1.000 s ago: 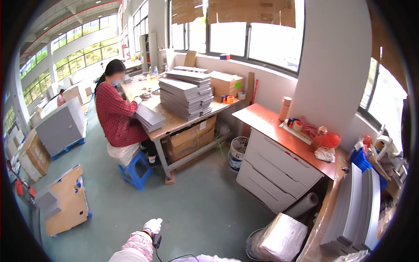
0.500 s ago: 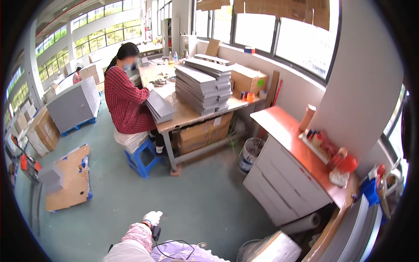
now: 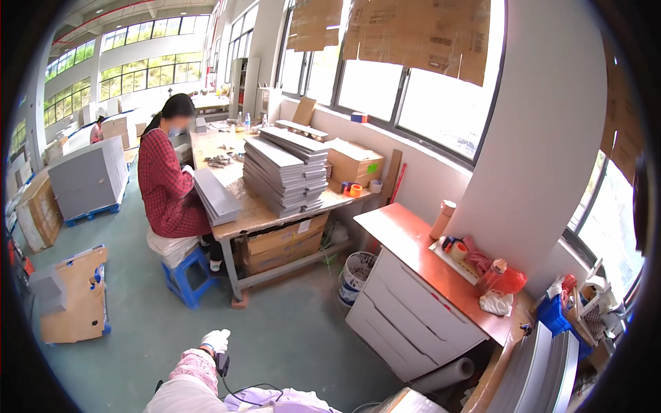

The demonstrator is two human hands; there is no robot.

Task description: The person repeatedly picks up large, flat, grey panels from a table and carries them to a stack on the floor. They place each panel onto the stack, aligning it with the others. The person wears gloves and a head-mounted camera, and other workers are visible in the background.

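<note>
My left hand (image 3: 215, 341), in a white glove, hangs over the green floor at the lower middle. Its fingers look loosely apart, and I see nothing held in it. A small black device (image 3: 222, 364) with a thin cable sits by that wrist, below a pink patterned cuff (image 3: 196, 367). Nothing is touched by this hand; bare floor lies behind it. My right hand is out of view. Part of my light purple clothing (image 3: 296, 399) shows at the lower edge.
A co-worker in a red checked shirt (image 3: 162, 168) sits on a blue stool (image 3: 189, 277) at a workbench bearing stacked grey panels (image 3: 282, 168). Right stands a white drawer cabinet (image 3: 413, 313), with a bucket (image 3: 356, 277) beside it. Cardboard (image 3: 76, 296) lies left; grey profiles (image 3: 544, 372) lean lower right.
My view has turned right and tilted up, so the bench, co-worker and cabinet sit further left. My left hand still hangs over the floor. The wrapped box at the lower edge has mostly left view.
</note>
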